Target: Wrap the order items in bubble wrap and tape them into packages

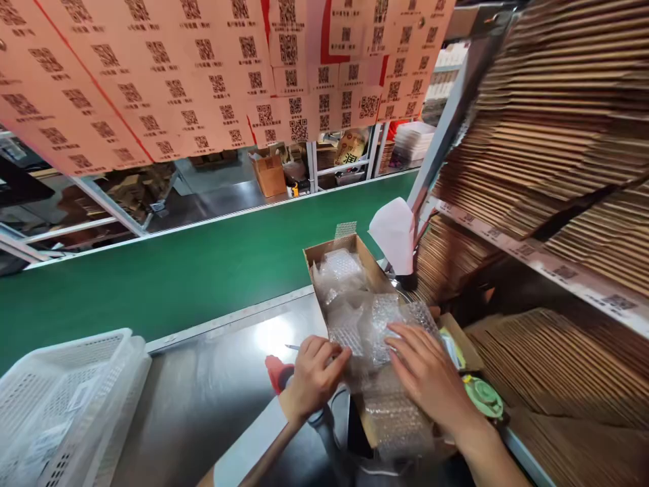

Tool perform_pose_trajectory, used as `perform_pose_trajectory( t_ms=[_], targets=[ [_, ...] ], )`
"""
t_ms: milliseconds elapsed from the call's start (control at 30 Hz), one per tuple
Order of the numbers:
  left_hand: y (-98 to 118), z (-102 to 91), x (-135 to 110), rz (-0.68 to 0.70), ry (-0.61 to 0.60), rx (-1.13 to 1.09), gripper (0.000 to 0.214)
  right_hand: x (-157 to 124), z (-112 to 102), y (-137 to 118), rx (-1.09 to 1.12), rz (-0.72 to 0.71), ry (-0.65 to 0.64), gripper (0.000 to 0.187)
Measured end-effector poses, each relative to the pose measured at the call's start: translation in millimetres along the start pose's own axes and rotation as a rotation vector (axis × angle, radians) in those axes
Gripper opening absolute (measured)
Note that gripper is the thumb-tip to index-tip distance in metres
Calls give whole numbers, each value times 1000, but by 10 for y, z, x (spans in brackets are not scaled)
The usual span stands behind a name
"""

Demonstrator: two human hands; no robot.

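A long open cardboard box (372, 265) holds several clear bubble wrap bags (342, 267), some bulging over its near side. My left hand (319, 372) is at the box's left edge, its fingers curled and pinching the edge of the bubble wrap (349, 338). My right hand (426, 368) lies over the wrap from the right, fingers stretched out and slightly apart. What the bags contain cannot be made out. Under my left wrist is a red-and-grey tool (278, 373), partly hidden. A thin pointed item (292, 347) sticks out beside my left hand.
White perforated baskets (129, 345) stand at the left of the metal table (203, 399). Behind it runs a green conveyor belt (203, 260). Stacked flat cartons (547, 128) fill the right-hand shelf. A green tape roll (484, 398) lies right of the box; QR-code sheets (203, 88) hang above.
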State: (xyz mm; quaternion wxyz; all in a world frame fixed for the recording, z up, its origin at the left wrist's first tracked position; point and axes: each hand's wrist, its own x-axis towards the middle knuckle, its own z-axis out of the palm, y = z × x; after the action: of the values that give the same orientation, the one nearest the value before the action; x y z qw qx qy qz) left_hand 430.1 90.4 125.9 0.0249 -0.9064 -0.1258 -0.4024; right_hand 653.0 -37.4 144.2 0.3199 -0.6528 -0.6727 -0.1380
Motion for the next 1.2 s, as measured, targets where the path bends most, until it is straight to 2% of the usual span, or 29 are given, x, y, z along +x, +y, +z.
perform_pose_trajectory(
  t_ms=[67,133,233,300,367,433,500,633,700,767,867,967,1033,1100,1200],
  targets=[
    [-16,-49,-51,-5,10,-3,23,-211,-70,69,-53,147,164,19],
    [-28,-54,-50,-8,16,-4,24,-415,-103,187,-140,438,204,34],
    [-34,-18,-27,-28,29,-21,22,-637,-43,404,-130,864,17,67],
    [-32,6,-15,-66,33,-23,19,-687,25,521,13,962,-81,72],
    [-18,14,8,-111,13,-9,19,-651,48,586,137,939,-50,65],
    [21,7,62,-154,-34,11,23,-540,-13,604,195,887,67,55],
    [97,4,156,-138,-121,27,28,-375,-151,605,232,837,196,47],
    [283,136,424,140,-404,16,50,54,-452,706,205,753,424,42],
    [305,275,565,172,-549,41,57,272,-513,799,200,706,444,41],
    [236,409,698,35,-708,108,64,448,-483,854,238,645,372,40],
    [-2,515,870,-221,-928,206,77,588,-289,770,264,499,176,37],
    [-239,517,971,-301,-1038,217,72,640,1,526,243,322,-80,38],
    [-324,508,987,-283,-1052,200,49,709,181,371,178,274,-249,41],
    [-351,515,972,-263,-1006,197,28,845,307,287,36,322,-373,44],
    [-343,545,928,-261,-906,225,29,1129,391,316,-176,462,-455,45]
  ],
)
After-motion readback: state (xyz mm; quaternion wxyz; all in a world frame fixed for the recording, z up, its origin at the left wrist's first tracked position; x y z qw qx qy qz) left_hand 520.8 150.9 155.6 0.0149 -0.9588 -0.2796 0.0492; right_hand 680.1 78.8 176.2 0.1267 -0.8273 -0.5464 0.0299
